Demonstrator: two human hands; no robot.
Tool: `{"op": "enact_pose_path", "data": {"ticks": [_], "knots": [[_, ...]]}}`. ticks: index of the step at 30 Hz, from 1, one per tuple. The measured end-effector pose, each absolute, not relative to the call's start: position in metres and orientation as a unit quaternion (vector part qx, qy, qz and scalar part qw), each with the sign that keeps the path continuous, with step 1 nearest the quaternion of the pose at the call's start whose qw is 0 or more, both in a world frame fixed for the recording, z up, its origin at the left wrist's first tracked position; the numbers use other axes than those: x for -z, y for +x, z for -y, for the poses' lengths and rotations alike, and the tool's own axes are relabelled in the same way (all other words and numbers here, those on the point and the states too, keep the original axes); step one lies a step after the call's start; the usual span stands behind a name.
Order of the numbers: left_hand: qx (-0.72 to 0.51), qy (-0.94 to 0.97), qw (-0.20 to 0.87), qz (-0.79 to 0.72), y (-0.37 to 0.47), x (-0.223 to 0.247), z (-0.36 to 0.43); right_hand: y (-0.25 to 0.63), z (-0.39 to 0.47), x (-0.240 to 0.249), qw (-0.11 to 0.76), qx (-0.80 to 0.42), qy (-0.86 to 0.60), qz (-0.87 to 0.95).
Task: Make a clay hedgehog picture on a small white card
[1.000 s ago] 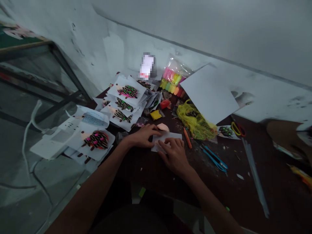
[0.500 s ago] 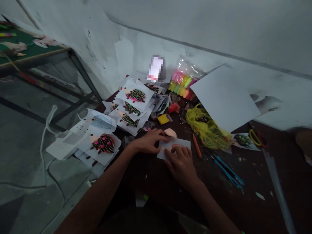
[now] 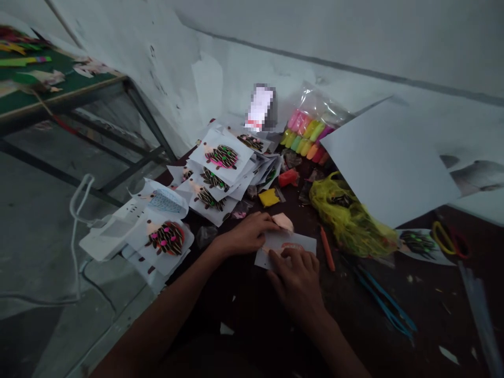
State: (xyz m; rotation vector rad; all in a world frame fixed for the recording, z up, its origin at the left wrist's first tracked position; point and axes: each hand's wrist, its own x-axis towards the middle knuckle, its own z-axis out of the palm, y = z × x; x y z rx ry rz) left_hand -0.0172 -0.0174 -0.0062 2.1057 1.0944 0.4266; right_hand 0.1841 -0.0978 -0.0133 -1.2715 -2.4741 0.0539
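A small white card (image 3: 260,260) lies on the dark table in front of me, with a flat orange-red clay shape (image 3: 293,245) on it. My right hand (image 3: 297,273) rests over the card, fingers stretched and fingertips pressing near its left part. What lies under those fingertips is partly hidden. At the card's upper left is my left hand (image 3: 252,232), its thumb and fingers apart. Its fingertips reach the edge of a pale peach clay lump (image 3: 283,222) just behind the card. An orange stick-like tool (image 3: 327,249) lies to the right of the card.
Stacked hedgehog pictures (image 3: 221,155) and a white power strip (image 3: 104,239) sit to the left. Behind are a yellow clay packet (image 3: 269,198) and a bag of coloured clay (image 3: 305,131). A yellow net bag (image 3: 342,215), blue tweezers (image 3: 388,304) and scissors (image 3: 444,239) lie right.
My left hand has shifted from the card's upper-left corner toward the peach clay lump. My right hand stays over the card. The whole view has turned slightly left.
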Motion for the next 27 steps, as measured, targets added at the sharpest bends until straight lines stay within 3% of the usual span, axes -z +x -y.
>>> {"op": "enact_pose_path", "data": {"ticks": [5, 13, 27], "knots": [[-0.23, 0.782, 0.335, -0.474, -0.006, 0.009, 0.013, 0.186, 0.097, 0.015, 0.187, -0.03, -0.448, 0.874], [-0.101, 0.796, 0.29, -0.521, 0.002, 0.003, 0.002, 0.185, 0.095, 0.013, 0.194, -0.027, -0.45, 0.871], [-0.093, 0.803, 0.286, -0.515, 0.005, -0.001, -0.005, 0.182, 0.088, 0.002, 0.328, -0.023, -0.398, 0.856]]}}
